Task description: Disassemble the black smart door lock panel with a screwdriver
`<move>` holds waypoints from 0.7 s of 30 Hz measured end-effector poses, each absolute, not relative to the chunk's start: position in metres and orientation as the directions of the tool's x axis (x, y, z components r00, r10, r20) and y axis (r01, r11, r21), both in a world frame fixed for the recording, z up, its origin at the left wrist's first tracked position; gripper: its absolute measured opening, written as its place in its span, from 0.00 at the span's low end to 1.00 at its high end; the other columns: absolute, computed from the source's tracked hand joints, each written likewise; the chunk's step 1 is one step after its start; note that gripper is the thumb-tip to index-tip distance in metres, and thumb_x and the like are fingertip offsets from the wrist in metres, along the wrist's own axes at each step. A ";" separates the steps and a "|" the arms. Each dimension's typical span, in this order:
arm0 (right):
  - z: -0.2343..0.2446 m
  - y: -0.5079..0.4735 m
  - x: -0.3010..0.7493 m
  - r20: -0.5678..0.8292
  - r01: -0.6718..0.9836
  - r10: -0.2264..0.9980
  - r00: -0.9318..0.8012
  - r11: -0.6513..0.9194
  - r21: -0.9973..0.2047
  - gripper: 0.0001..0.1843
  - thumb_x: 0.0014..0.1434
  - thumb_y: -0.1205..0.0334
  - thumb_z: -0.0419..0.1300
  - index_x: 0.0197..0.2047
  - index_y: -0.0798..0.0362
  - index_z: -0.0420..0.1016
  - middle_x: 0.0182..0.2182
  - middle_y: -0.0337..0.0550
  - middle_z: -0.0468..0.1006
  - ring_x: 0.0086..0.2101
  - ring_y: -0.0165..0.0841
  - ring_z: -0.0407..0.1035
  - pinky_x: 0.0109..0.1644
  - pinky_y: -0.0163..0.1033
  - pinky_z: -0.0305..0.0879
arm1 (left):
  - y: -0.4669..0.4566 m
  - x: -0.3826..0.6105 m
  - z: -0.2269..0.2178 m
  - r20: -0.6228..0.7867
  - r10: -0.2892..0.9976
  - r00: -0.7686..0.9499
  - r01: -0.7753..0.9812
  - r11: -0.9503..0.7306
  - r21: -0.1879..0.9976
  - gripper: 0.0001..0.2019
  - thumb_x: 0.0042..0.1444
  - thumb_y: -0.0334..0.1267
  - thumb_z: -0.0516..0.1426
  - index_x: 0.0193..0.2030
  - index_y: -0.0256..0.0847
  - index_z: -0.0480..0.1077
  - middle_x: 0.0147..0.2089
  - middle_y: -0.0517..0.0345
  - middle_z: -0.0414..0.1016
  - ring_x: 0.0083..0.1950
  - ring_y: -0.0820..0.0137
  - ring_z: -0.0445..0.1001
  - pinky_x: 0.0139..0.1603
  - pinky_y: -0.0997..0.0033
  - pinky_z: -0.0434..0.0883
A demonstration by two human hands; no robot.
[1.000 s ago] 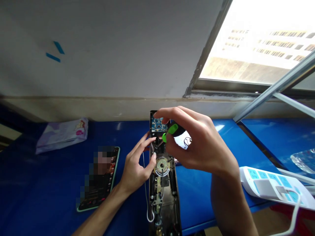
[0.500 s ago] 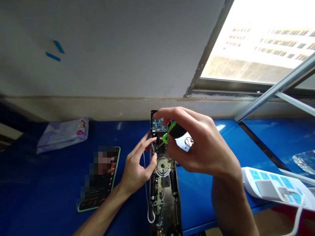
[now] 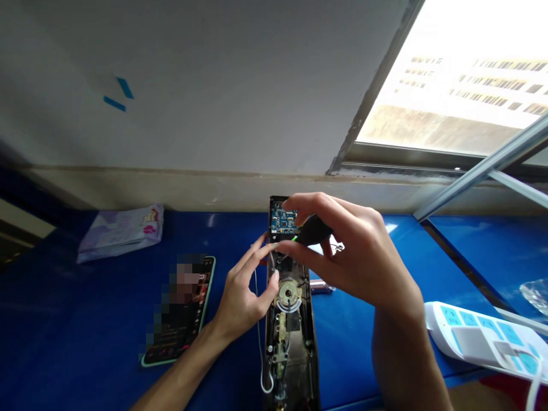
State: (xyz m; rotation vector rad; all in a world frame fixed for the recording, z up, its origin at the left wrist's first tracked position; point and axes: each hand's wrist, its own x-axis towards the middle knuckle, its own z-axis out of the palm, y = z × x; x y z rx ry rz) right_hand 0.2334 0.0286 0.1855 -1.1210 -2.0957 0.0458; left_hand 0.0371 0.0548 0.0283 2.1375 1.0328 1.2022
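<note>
A long black electronic door lock panel (image 3: 295, 359) lies with its inside facing up. It bears a blue circuit board (image 3: 283, 220) at the far end and a round brass-coloured part (image 3: 289, 294) in the middle. My left hand (image 3: 246, 291) grips the panel's left edge, thumb and index fingertip on top beside a thin wire. A screwdriver (image 3: 314, 230) with a black and green handle is in my right hand (image 3: 359, 257), pinched by thumb and fingers over the panel below the board. Its tip is hard to make out. A white cable (image 3: 260, 354) loops along the panel's left side.
A phone (image 3: 182, 319) lies left on the blue table (image 3: 346, 348), with a purple-white packet (image 3: 122, 231) behind it. To the right are a white power strip (image 3: 479, 334) with a plugged-in charger, and a metal bar (image 3: 475, 174). A dark reddish object (image 3: 321, 286) sits beside the panel.
My right hand has turned the screwdriver, so less green shows, and the thumb has moved forward along the handle. My left hand keeps its place on the panel. The whole view has shifted slightly.
</note>
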 end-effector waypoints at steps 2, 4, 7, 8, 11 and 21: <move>0.185 0.029 0.233 0.602 0.694 0.723 -0.340 0.624 -0.358 0.13 0.68 0.65 0.65 0.55 0.53 0.77 0.40 0.39 0.83 0.33 0.26 0.75 0.34 0.32 0.68 | 0.055 0.037 0.029 0.507 0.796 0.331 0.386 -0.605 0.697 0.24 0.64 0.33 0.59 0.67 0.45 0.70 0.74 0.49 0.70 0.71 0.56 0.73 0.71 0.55 0.74; 0.185 0.028 0.233 0.600 0.685 0.724 -0.339 0.628 -0.370 0.15 0.66 0.70 0.63 0.56 0.53 0.76 0.41 0.39 0.82 0.33 0.26 0.75 0.36 0.32 0.70 | 0.054 0.038 0.030 0.511 0.791 0.336 0.388 -0.610 0.691 0.24 0.65 0.33 0.58 0.67 0.46 0.69 0.75 0.48 0.69 0.73 0.56 0.72 0.71 0.55 0.74; 0.186 0.026 0.234 0.594 0.691 0.735 -0.326 0.614 -0.381 0.24 0.59 0.75 0.62 0.59 0.53 0.75 0.43 0.40 0.82 0.36 0.28 0.76 0.40 0.34 0.73 | 0.053 0.038 0.033 0.514 0.793 0.328 0.424 -0.610 0.670 0.23 0.65 0.35 0.60 0.67 0.45 0.69 0.76 0.46 0.65 0.74 0.54 0.69 0.72 0.50 0.72; 0.186 0.025 0.234 0.599 0.693 0.735 -0.318 0.611 -0.381 0.26 0.57 0.75 0.62 0.58 0.53 0.75 0.44 0.40 0.82 0.37 0.29 0.76 0.41 0.34 0.73 | 0.052 0.038 0.034 0.523 0.793 0.314 0.445 -0.609 0.656 0.23 0.65 0.36 0.61 0.66 0.46 0.70 0.76 0.45 0.63 0.73 0.53 0.69 0.71 0.49 0.72; 0.189 0.024 0.237 0.627 0.688 0.725 -0.285 0.611 -0.393 0.26 0.55 0.77 0.62 0.57 0.52 0.75 0.43 0.40 0.82 0.38 0.30 0.76 0.42 0.35 0.74 | 0.052 0.039 0.036 0.579 0.768 0.274 0.500 -0.628 0.596 0.21 0.63 0.38 0.65 0.63 0.46 0.73 0.71 0.45 0.67 0.69 0.52 0.70 0.67 0.47 0.74; 0.200 0.011 0.246 0.669 0.560 0.725 -0.161 0.626 -0.544 0.24 0.56 0.77 0.61 0.53 0.45 0.75 0.41 0.39 0.80 0.37 0.34 0.77 0.38 0.42 0.77 | 0.056 0.039 0.040 0.755 0.586 0.294 0.398 -0.794 0.460 0.10 0.66 0.29 0.65 0.51 0.47 0.79 0.51 0.55 0.78 0.60 0.60 0.71 0.61 0.55 0.74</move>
